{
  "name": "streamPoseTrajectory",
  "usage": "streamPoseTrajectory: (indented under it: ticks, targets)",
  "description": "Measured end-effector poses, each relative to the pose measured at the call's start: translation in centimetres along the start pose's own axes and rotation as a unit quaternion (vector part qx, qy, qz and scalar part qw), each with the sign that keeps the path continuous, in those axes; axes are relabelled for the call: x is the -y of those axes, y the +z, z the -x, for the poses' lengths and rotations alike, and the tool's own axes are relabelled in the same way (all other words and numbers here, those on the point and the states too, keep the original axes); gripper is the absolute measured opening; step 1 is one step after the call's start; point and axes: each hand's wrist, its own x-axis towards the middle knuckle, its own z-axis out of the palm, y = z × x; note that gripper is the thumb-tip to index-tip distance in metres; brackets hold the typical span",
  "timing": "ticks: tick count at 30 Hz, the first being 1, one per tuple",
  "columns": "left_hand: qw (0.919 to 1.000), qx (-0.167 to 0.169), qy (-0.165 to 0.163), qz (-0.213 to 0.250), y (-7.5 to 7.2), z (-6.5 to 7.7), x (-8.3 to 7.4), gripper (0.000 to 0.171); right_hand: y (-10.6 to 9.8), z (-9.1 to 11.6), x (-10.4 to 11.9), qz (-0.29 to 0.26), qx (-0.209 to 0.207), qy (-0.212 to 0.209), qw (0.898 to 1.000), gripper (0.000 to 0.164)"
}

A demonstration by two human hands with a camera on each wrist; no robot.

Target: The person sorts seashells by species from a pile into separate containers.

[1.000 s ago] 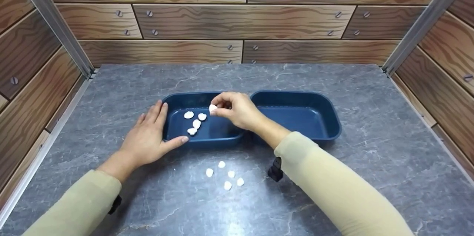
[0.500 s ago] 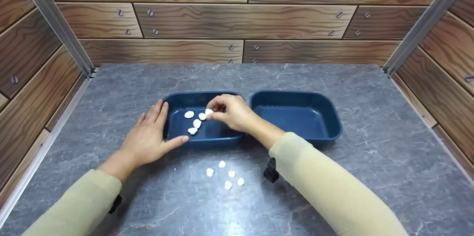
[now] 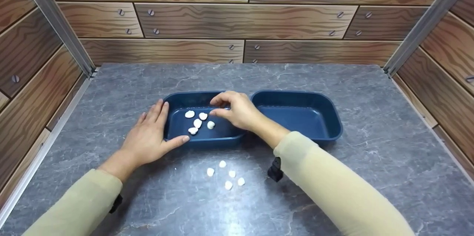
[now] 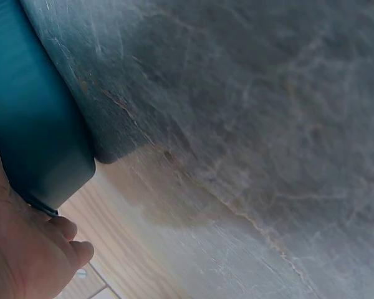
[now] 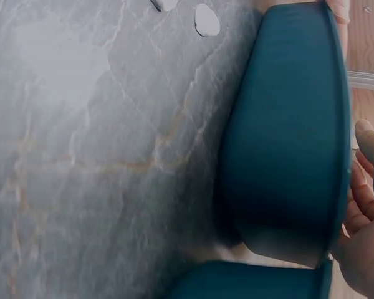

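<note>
Two dark blue rectangular trays stand side by side in the head view. Several small white, rounded, pebble-like pieces (image 3: 197, 123) lie in the left tray (image 3: 222, 140); the piece (image 3: 210, 125) nearest its middle sits just below my right fingertips. My right hand (image 3: 242, 112) hovers over this tray, thumb and fingers parted, holding nothing. My left hand (image 3: 146, 139) rests along the tray's left end, fingers straight and thumb over the front rim. The left wrist view shows the tray's outer wall (image 4: 37, 118) beside that hand. In the right wrist view, my right fingers (image 5: 361, 193) show beyond the rim.
Several more white pieces (image 3: 229, 185) lie loose on the grey marbled table (image 3: 148, 206) in front of the left tray. The right tray (image 3: 296, 121) has nothing in it. Wood-patterned walls (image 3: 244, 21) close off the back and sides.
My right hand has lowered its white piece into the left tray, let go of it and drawn back slightly to the right and up. My left hand has stayed in place.
</note>
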Motion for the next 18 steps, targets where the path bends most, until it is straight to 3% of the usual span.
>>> streamPoseTrajectory:
  ticks: [7, 18]
  targets:
    - [1.0000, 0.001, 0.001, -0.004, 0.1, -0.1, -0.1, 0.121, -3.1, 1.6, 0.0, -0.001, -0.033, -0.035, 0.999, 0.027]
    - [1.0000, -0.002, 0.004, 0.002, 0.1, 0.0, 0.0, 0.121, -9.5, 5.8, -1.6, 0.032, -0.092, -0.089, 0.991, 0.029]
